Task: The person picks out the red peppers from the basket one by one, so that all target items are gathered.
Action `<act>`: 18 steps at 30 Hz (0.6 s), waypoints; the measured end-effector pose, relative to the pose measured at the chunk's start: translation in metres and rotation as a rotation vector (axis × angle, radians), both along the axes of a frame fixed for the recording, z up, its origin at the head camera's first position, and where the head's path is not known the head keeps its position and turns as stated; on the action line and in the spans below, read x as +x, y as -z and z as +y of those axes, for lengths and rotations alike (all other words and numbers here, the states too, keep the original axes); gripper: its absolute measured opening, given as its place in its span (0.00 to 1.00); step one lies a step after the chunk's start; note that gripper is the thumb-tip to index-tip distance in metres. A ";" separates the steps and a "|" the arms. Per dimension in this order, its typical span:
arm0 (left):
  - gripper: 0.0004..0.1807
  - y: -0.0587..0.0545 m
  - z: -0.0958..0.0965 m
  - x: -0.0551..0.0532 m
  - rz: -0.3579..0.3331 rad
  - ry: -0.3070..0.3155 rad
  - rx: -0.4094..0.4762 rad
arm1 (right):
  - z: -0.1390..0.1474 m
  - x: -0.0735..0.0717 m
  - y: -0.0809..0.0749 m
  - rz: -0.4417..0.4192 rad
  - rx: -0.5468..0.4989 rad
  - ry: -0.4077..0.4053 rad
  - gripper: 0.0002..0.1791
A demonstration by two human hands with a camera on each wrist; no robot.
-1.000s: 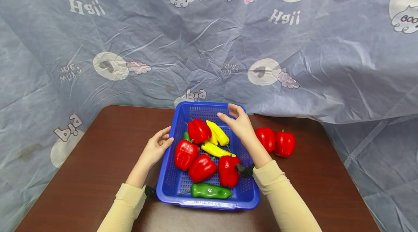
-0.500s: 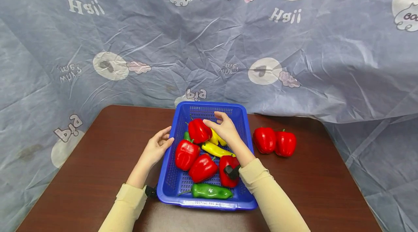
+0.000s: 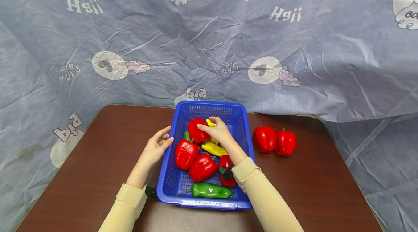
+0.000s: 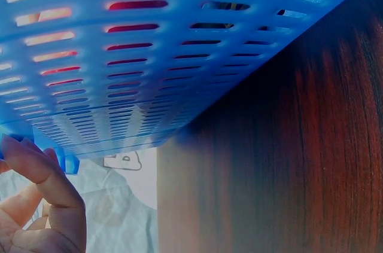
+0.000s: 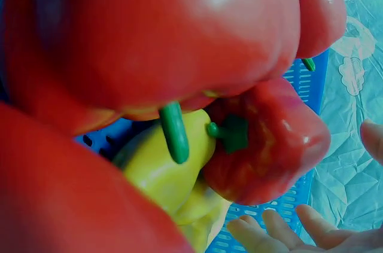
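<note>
A blue plastic basket (image 3: 209,203) holds several red bell peppers, yellow peppers (image 3: 212,149) and a long green pepper (image 3: 211,190). My left hand (image 3: 155,149) holds its left rim; in the left wrist view bent fingers (image 4: 45,175) meet the rim. My right hand (image 3: 218,131) is over the back of the basket, thumb and fingers spread beside the rear red bell pepper (image 3: 196,131). In the right wrist view that bell pepper (image 5: 275,145) shows a gap from the fingertips (image 5: 245,229). The hand partly covers a yellow pepper (image 3: 210,123) behind it.
Two red bell peppers (image 3: 264,139) stand on the brown table (image 3: 313,181) to the right of the basket. A grey-blue printed cloth (image 3: 183,43) hangs behind the table. Another red bell pepper (image 3: 225,181) lies partly under the right wrist's camera (image 3: 225,172).
My right hand has moved left and down from the basket's right rim to beside the rear red bell pepper. The left hand has stayed at the left rim.
</note>
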State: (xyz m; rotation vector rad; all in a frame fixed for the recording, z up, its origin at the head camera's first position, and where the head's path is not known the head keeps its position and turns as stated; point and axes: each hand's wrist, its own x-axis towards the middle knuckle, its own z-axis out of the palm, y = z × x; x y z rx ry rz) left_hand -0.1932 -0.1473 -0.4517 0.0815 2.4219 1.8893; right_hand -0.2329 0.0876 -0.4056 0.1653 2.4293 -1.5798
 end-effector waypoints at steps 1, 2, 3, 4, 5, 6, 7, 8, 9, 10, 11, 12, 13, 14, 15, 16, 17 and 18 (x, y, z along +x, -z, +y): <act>0.29 0.000 0.000 0.000 0.002 0.000 -0.002 | 0.000 0.000 0.000 -0.004 0.004 -0.002 0.41; 0.29 0.000 0.000 0.000 0.005 -0.002 -0.005 | 0.000 0.001 0.000 -0.008 0.008 -0.004 0.41; 0.29 0.000 0.000 0.000 0.007 -0.004 -0.007 | 0.000 0.001 0.000 -0.012 0.013 -0.008 0.41; 0.29 0.000 0.000 0.000 0.008 -0.005 -0.009 | 0.000 0.001 0.000 -0.018 0.015 -0.012 0.41; 0.29 -0.001 0.000 0.000 0.007 -0.005 -0.009 | 0.000 0.002 0.000 -0.025 0.018 -0.018 0.41; 0.29 -0.001 0.000 0.000 0.002 -0.008 -0.007 | 0.000 0.002 0.001 -0.030 0.024 -0.023 0.42; 0.29 -0.001 0.001 0.001 0.000 -0.010 -0.005 | 0.000 0.001 0.002 -0.036 0.028 -0.028 0.42; 0.29 -0.002 0.001 0.001 -0.005 -0.008 -0.004 | 0.000 0.001 0.003 -0.040 0.033 -0.034 0.42; 0.29 -0.002 0.000 0.001 -0.007 -0.007 -0.001 | 0.000 0.001 0.004 -0.042 0.037 -0.038 0.43; 0.29 -0.002 0.000 0.001 -0.008 -0.007 0.000 | 0.000 0.000 0.005 -0.045 0.039 -0.043 0.43; 0.29 -0.002 0.000 0.001 -0.010 -0.008 0.002 | 0.000 0.000 0.007 -0.047 0.042 -0.047 0.44; 0.29 -0.002 0.000 0.001 -0.009 -0.008 0.001 | 0.000 0.000 0.008 -0.049 0.044 -0.050 0.44; 0.29 -0.002 0.000 0.001 -0.007 -0.009 0.001 | 0.000 0.000 0.008 -0.053 0.042 -0.051 0.44; 0.29 -0.001 0.000 0.001 -0.005 -0.011 0.000 | 0.000 0.000 0.009 -0.053 0.046 -0.054 0.44; 0.29 -0.001 0.000 0.001 -0.001 -0.013 -0.003 | 0.000 0.000 0.009 -0.054 0.046 -0.054 0.45; 0.29 -0.001 0.001 0.001 0.000 -0.015 -0.005 | 0.000 0.000 0.010 -0.056 0.048 -0.055 0.45; 0.29 -0.001 0.001 0.001 0.002 -0.017 -0.007 | 0.000 0.000 0.010 -0.056 0.048 -0.055 0.45; 0.29 -0.001 0.001 0.001 0.003 -0.018 -0.010 | 0.000 0.000 0.010 -0.054 0.051 -0.056 0.45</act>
